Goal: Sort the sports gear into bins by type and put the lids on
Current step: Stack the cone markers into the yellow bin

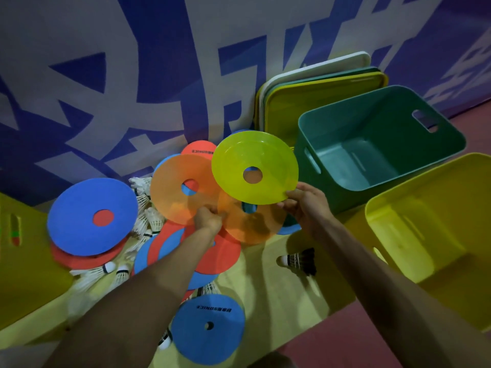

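Observation:
My right hand pinches the rim of a translucent yellow-green disc cone, lifted and tilted toward the green bin, which stands empty. My left hand grips the edge of a translucent orange disc cone; a second orange one lies under both hands. Flat blue discs and red discs lie piled on the floor, with white shuttlecocks scattered among them. A black shuttlecock lies apart to the right.
An empty yellow bin stands at the right, another yellow bin at the left. Yellow, teal and white lids lean against the blue-and-white wall behind the green bin. The floor is yellow, with red beyond.

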Motion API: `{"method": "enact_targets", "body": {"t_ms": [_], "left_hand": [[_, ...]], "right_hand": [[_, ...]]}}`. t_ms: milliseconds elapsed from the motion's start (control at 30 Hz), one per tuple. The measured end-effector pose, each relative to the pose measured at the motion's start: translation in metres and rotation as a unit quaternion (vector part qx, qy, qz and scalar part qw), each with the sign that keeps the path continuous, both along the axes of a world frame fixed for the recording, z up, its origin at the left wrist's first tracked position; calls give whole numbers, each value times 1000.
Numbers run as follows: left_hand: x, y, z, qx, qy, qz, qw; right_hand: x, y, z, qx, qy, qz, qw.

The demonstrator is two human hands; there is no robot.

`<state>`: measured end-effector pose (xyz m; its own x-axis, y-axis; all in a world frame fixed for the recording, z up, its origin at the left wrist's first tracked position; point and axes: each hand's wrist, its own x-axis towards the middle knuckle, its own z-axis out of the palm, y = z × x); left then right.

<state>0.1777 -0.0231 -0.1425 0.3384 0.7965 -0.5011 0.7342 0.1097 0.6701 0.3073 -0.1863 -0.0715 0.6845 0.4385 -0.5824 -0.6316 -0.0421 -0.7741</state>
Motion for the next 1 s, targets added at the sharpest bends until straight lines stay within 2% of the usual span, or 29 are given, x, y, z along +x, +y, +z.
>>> {"method": "enact_targets", "body": {"t_ms": [167,300,433,567,833,1000], "left_hand": [[-5,6,18,30,-13,-4,999],[-27,27,47,51,-75,12,996],[-63,56,85,72,-140,47,986],[-118,93,110,141,-145,72,977],[-242,137,176,166,-216,211,939],[-328,170,193,216,-200,321,900]], "right_hand": [[-5,5,14,35,2,-21,999],[-14,19,28,49,9,-53,997],[-36,44,44,68,-14,-12,998],[-68,84,62,93,-5,36,995],[-162,178,93,112,-26,120,986],[-220,224,102,127,-35,166,977]]}}
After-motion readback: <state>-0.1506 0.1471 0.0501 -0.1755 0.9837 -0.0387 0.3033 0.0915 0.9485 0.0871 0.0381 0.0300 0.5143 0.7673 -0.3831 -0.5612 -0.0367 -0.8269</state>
